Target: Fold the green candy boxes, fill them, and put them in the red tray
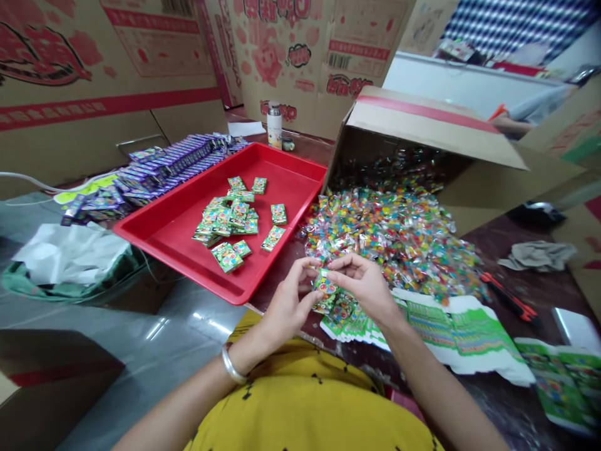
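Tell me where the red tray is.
Head view, left of centre: the red tray sits between the purple packets and the candy bags, beyond the left hand.

Place: packing workshop (sweets, evidently)
Carton (314, 53): printed, 12 o'clock
Candy packets (389, 238): heaped, 1 o'clock
Red tray (291, 169): green boxes (225, 219), 11 o'clock

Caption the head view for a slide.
Left hand and right hand hold a green box near a red tray of similar boxes.
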A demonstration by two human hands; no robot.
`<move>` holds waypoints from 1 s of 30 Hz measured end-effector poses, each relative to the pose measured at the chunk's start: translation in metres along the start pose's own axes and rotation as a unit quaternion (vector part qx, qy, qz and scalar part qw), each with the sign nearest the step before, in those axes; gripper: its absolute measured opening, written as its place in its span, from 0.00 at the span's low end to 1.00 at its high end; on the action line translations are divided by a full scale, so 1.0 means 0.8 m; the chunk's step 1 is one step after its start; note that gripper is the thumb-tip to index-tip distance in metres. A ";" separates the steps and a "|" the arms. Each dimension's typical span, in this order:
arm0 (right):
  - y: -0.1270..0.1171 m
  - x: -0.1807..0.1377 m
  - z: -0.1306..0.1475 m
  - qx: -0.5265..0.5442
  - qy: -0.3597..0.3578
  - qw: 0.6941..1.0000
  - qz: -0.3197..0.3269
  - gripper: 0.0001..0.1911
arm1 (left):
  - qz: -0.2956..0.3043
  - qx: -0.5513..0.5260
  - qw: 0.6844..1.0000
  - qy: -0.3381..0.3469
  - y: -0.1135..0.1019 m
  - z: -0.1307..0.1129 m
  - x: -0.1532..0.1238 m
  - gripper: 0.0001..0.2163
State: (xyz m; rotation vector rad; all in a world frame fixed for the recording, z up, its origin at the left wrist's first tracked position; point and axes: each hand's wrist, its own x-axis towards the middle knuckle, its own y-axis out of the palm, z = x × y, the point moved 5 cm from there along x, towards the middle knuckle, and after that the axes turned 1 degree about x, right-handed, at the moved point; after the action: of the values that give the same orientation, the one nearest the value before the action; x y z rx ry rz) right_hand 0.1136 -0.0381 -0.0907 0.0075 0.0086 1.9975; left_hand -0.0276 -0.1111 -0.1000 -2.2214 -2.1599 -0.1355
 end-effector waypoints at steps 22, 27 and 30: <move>-0.072 -0.026 -0.004 -0.318 -0.071 0.944 -0.048 0.12 | -0.169 0.420 0.885 0.110 -0.101 -0.069 0.036 0.21; -0.076 -0.037 -0.043 -0.543 -0.008 0.839 0.002 0.10 | -0.065 0.512 0.843 0.153 -0.044 -0.041 0.027 0.29; -0.066 -0.046 -0.050 -0.605 0.005 0.796 0.008 0.12 | 0.097 0.522 0.844 0.074 0.024 0.018 0.008 0.30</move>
State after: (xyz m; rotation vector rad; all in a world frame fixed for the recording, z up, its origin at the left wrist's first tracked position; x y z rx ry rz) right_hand 0.1762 -0.0499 -0.1312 -0.8234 -1.2564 1.6889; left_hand -0.0077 -0.1037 -0.1130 -1.6302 -1.3377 0.6811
